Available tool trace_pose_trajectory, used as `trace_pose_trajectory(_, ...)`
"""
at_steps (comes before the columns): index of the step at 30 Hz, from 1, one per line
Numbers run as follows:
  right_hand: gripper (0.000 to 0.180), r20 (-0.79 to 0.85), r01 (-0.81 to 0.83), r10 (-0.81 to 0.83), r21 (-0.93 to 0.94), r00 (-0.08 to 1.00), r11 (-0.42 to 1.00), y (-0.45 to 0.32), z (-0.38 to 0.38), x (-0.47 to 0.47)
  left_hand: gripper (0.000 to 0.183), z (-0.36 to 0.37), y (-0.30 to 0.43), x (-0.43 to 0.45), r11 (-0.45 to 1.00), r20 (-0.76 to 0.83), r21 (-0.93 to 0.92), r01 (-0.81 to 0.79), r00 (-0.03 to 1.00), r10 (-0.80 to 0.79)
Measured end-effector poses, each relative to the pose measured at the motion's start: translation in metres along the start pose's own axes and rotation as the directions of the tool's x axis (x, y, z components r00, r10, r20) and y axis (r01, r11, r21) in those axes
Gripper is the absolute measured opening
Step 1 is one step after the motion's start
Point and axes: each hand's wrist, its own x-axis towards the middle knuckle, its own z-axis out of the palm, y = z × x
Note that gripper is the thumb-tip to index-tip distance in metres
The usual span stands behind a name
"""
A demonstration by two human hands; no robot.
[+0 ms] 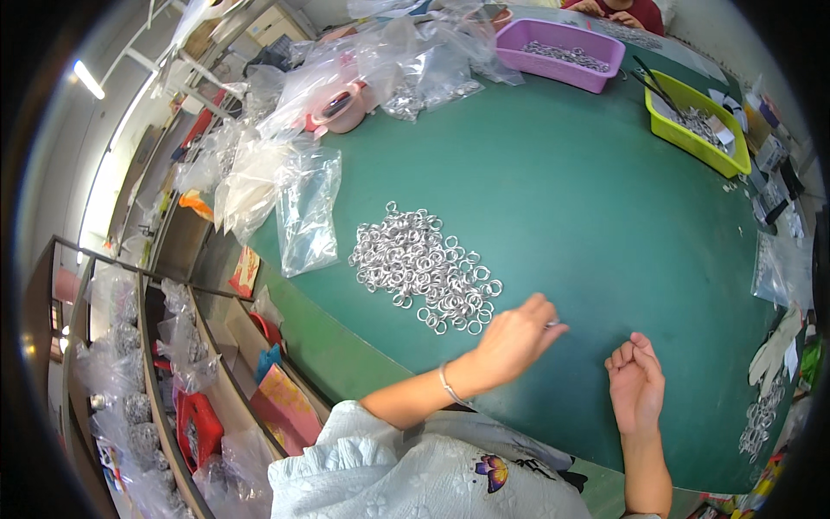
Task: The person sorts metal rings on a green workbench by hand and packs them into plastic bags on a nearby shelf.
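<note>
A loose pile of silvery metal rings (pixel 421 259) lies on the green tabletop (pixel 551 194). Just right of its near edge is my left hand (pixel 519 337), a bangle on its wrist. Between that thumb and fingers shows a small silvery metal ring (pixel 551 323), mostly hidden by the fingers. My right hand (pixel 637 383) rests further right, palm turned up and fingers curled inward. Nothing shows in it, but the curled fingertips could cover something small.
Clear plastic bags (pixel 308 207) and a pink bowl (pixel 343 113) line the left and back. A purple bin (pixel 561 39) and a lime-green bin (pixel 697 146) hold metal parts. Linked rings (pixel 760 422) and a glove (pixel 775 347) lie right. Another person's hands (pixel 606 12) work opposite.
</note>
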Motion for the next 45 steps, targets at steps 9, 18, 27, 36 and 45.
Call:
trace_pose_trajectory(9, 0.012, 0.046, 0.091, -0.079, -0.406, 0.996, 0.909, 0.010, 0.008, 0.003, 0.029, -0.014, -0.048, -0.054, 0.951, -0.208, 0.291, 0.103, 0.977, -0.042)
trace_pose_trajectory(18, 0.026, 0.481, 0.452, 0.092, -0.863, 0.872, 0.226, 0.039, 0.055, 0.029, 0.050, -0.042, -0.057, -0.085, 0.950, -0.455, 0.149, 0.274, 0.872, -0.180)
trace_pose_trajectory(27, 0.058, 0.745, 0.823, 0.350, -0.516, 0.568, -0.236, 0.108, 0.116, 0.090, 0.062, -0.022, -0.056, -0.089, 0.949, -0.255, 0.001, 0.314, 0.918, -0.303)
trace_pose_trajectory(36, 0.037, 0.666, 0.737, 0.324, -0.643, 0.672, -0.208, 0.055, 0.092, 0.087, 0.051, -0.015, -0.040, -0.083, 0.959, -0.130, -0.280, 0.050, 0.987, -0.089)
trace_pose_trajectory(45, 0.013, 0.766, 0.747, 0.088, -0.585, 0.637, -0.316, 0.094, 0.128, 0.154, 0.049, -0.056, -0.073, -0.086, 0.922, -0.353, 0.052, 0.383, 0.871, -0.342)
